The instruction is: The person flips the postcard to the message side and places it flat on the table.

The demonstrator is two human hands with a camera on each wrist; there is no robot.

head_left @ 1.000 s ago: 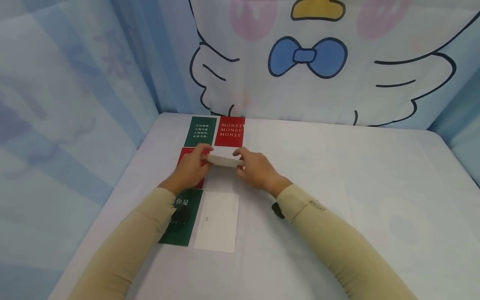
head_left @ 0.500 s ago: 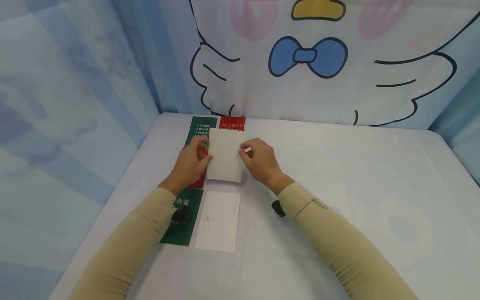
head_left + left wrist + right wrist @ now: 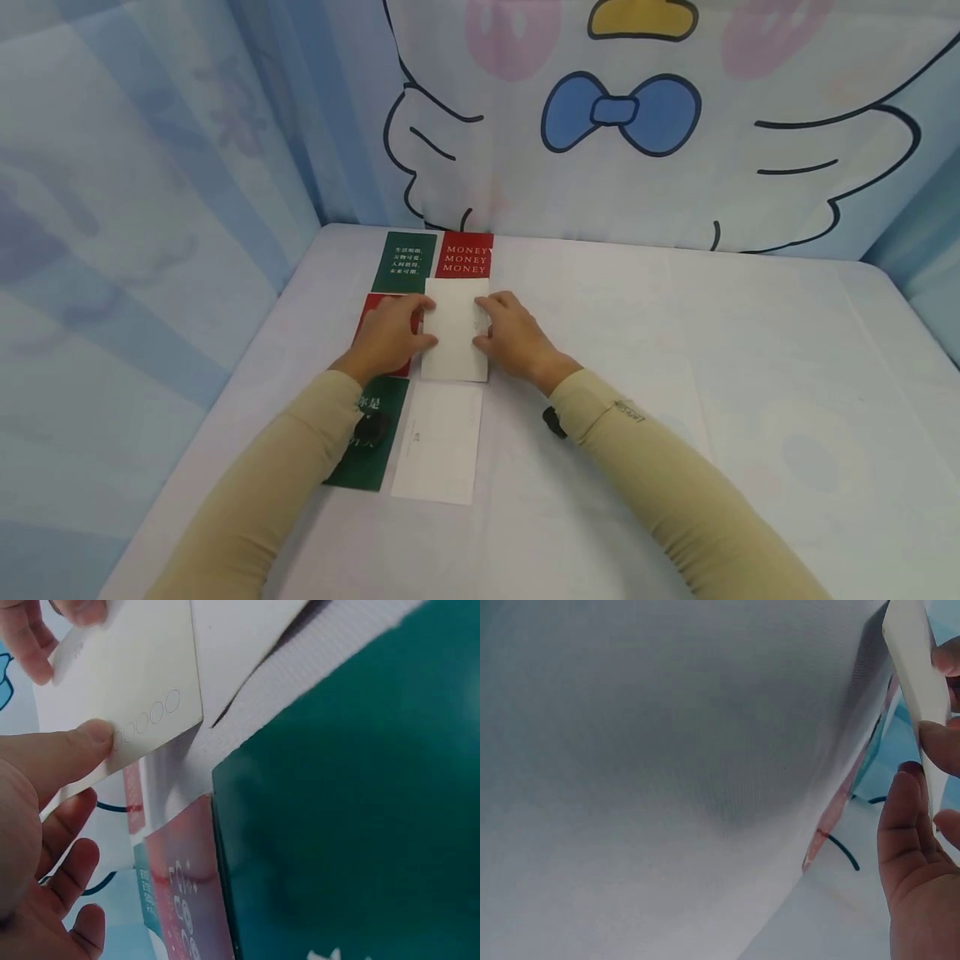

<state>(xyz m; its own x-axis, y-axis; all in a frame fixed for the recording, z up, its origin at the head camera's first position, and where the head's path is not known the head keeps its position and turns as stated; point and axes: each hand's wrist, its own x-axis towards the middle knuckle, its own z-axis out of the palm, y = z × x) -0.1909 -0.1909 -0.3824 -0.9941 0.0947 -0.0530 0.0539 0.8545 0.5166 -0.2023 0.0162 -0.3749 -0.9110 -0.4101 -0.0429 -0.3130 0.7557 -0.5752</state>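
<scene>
Between both hands is a cream postcard, its blank-looking back up, with a row of small printed circles near one corner in the left wrist view. My left hand pinches its left edge, the thumb on the upper face and the other fingers spread below the edge. At the right edge my right hand pinches it likewise, with fingers behind the card in the right wrist view. The postcard is tilted slightly and its far end overlaps the red "MONEY" card.
A green card with white writing lies at the back left. Partly under my left hand is a red card. Nearer are another green card and a second cream postcard. All lie on the white-covered table, with patterned curtains behind.
The postcard, first seen nearly edge-on, was tipped to show its face, then moved nearer and lowered toward the table. Both hands moved with it; more of the red "MONEY" card shows than half a second ago.
</scene>
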